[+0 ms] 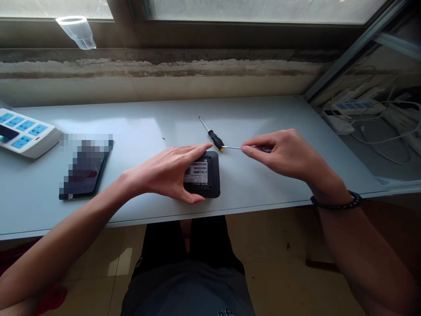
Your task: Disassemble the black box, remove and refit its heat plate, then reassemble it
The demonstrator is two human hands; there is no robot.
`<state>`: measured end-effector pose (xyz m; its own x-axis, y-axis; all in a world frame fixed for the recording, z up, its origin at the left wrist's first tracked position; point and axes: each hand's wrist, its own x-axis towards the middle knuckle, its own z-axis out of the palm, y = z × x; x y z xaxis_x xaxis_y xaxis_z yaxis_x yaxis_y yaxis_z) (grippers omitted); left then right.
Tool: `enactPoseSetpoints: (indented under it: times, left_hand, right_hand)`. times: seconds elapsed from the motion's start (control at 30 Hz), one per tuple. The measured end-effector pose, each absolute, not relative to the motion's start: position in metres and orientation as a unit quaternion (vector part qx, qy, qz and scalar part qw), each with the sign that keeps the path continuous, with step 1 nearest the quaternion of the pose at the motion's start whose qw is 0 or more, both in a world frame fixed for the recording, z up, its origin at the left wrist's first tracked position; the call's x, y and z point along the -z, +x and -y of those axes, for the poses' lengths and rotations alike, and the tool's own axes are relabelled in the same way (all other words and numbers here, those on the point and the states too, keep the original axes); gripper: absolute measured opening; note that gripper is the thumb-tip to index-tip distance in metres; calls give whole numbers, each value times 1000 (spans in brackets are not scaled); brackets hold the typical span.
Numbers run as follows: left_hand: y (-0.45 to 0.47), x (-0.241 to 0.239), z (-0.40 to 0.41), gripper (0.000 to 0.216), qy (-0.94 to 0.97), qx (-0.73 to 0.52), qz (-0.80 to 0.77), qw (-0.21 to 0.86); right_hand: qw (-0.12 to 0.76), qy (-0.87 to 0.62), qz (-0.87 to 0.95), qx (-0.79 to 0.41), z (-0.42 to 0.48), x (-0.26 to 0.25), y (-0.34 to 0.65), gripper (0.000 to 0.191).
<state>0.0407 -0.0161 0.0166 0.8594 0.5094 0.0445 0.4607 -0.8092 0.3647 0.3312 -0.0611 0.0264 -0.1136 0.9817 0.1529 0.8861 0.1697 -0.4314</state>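
Note:
My left hand (167,171) is wrapped round a flat black box-shaped device (215,175) on the desk, thumb at its near edge and fingers at its far edge. A white printed label (199,172) faces up on the device, partly hidden by the hand. To the right, my right hand (283,153) grips a screwdriver (233,147) with a thin metal shaft pointing left; most of its handle is hidden in the fingers. Its tip is close to the yellow end of a second, black-handled screwdriver (215,139) lying beyond the device; I cannot tell whether they touch.
A phone (94,171), partly pixelated, lies on the white desk (279,188) at left. Beyond it sits a power strip (29,131) with blue sockets. A tiny dark piece (163,138) lies behind my left hand. Tangled white cables (397,127) are at far right.

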Motion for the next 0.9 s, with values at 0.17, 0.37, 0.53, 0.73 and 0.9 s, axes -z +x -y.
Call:
enactPoseSetpoints:
  times: [0.17, 0.37, 0.53, 0.73, 0.9]
  left_hand:
    - [41, -19, 15, 112, 944, -83, -262, 179]
    - [34, -30, 10, 114, 934, -114, -291, 175]
    - [28, -36, 5, 111, 929, -131, -309, 153]
    - [26, -32, 4, 109, 931, -119, -314, 145]
    - [26, -30, 4, 107, 930, -118, -312, 153]
  right_hand:
    - [177, -711, 667, -133, 59, -14, 350, 29]
    - [121, -742, 650, -111, 61, 1, 340, 26]
    - [53, -740, 668, -59, 53, -3, 318, 30]
    - [22, -718, 694, -43, 34, 1, 314, 32]
    - [43, -701, 710, -51, 10, 8, 318, 33]
